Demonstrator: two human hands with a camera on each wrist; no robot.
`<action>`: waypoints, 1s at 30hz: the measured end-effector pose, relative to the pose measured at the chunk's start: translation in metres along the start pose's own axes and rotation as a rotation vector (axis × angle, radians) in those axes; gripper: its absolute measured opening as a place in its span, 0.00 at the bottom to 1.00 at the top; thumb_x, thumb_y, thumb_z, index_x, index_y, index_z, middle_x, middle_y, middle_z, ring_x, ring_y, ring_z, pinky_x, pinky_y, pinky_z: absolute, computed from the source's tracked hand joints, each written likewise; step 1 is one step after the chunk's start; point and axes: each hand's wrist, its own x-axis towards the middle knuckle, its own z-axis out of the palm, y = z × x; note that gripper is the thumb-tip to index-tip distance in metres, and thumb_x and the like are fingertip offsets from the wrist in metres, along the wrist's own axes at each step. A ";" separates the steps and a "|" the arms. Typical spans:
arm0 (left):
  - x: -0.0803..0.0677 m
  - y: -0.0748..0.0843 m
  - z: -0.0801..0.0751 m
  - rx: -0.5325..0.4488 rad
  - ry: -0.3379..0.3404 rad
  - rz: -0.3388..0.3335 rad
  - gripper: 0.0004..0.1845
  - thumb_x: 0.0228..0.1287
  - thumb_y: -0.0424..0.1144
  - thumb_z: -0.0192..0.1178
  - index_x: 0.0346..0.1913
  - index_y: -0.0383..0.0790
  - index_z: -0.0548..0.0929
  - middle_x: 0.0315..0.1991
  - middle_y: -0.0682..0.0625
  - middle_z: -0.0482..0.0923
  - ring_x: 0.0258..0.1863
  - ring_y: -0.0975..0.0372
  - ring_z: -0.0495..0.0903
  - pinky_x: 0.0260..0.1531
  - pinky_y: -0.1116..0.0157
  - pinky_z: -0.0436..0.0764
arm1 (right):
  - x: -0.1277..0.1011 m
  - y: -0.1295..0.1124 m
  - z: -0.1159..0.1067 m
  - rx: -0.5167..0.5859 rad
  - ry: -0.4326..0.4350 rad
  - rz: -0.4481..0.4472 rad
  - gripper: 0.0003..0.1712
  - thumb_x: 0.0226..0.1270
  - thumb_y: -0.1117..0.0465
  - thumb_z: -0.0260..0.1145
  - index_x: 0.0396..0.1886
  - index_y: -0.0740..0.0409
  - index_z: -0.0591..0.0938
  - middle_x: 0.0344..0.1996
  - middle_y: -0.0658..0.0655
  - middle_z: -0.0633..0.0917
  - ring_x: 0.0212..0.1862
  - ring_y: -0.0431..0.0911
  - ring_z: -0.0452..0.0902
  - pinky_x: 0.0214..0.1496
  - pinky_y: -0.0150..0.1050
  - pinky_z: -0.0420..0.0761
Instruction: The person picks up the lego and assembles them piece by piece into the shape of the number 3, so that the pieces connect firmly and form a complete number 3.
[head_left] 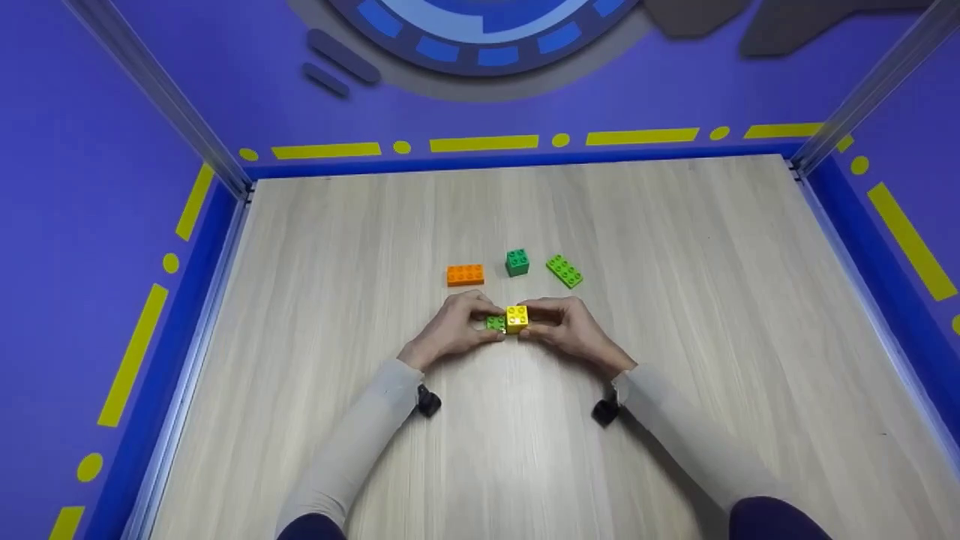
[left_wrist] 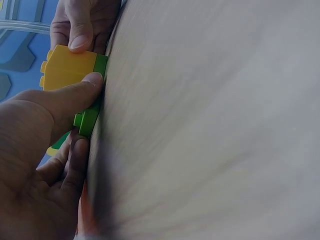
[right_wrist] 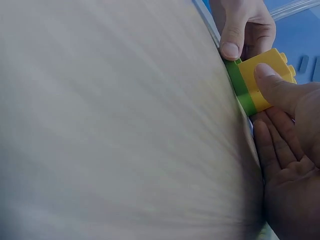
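Observation:
A yellow two-by-two brick sits on the right part of a flat light-green brick. The green one lies at the table surface, its left studs uncovered. From the left, my left hand pinches the green brick between thumb and fingers. My right hand holds the yellow brick from the right, thumb on its near side, as the right wrist view shows. Fingers partly hide both bricks.
Beyond the hands stand an orange brick on the left, a dark-green brick in the middle and a flat lime-green brick on the right. Blue walls bound the wooden table at the back and sides.

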 end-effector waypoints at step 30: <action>0.006 0.015 -0.026 0.025 -0.052 0.044 0.21 0.74 0.41 0.70 0.64 0.36 0.86 0.56 0.44 0.87 0.52 0.56 0.85 0.59 0.55 0.85 | 0.001 0.000 -0.003 -0.012 -0.016 -0.030 0.26 0.64 0.62 0.81 0.62 0.56 0.88 0.57 0.59 0.90 0.58 0.51 0.88 0.64 0.39 0.86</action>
